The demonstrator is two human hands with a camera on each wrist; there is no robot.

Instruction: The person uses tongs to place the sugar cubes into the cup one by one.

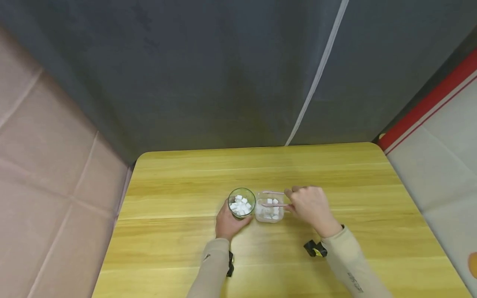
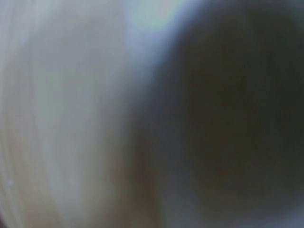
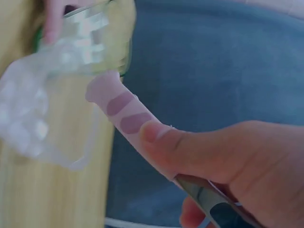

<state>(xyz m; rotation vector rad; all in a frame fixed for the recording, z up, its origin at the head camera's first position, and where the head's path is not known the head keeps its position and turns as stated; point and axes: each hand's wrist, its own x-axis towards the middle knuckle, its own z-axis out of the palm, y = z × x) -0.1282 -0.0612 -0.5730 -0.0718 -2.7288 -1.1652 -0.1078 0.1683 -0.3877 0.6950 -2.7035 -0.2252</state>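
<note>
My left hand [image 1: 228, 224] is curled around a green-tinted drinking glass [image 1: 242, 189] holding a heap of white cubes [image 1: 240, 206]. Close to its right stands a small clear plastic container [image 1: 267, 220] with several similar cubes [image 1: 275, 210] inside. My right hand [image 1: 309, 205] grips pink tongs [image 1: 275, 205], their two arms spread apart over the container. In the right wrist view, the thumb presses on the tongs [image 3: 128, 114], which have darker oval marks; whether their tips touch a cube cannot be told. The left wrist view is too blurred to read.
The wooden table [image 1: 167, 231] carries these things near its middle. A dark grey curtain [image 1: 208, 82] hangs behind its far edge. A pinkish padded wall [image 1: 56, 186] stands on the left and a whitish panel [image 1: 443, 165] on the right.
</note>
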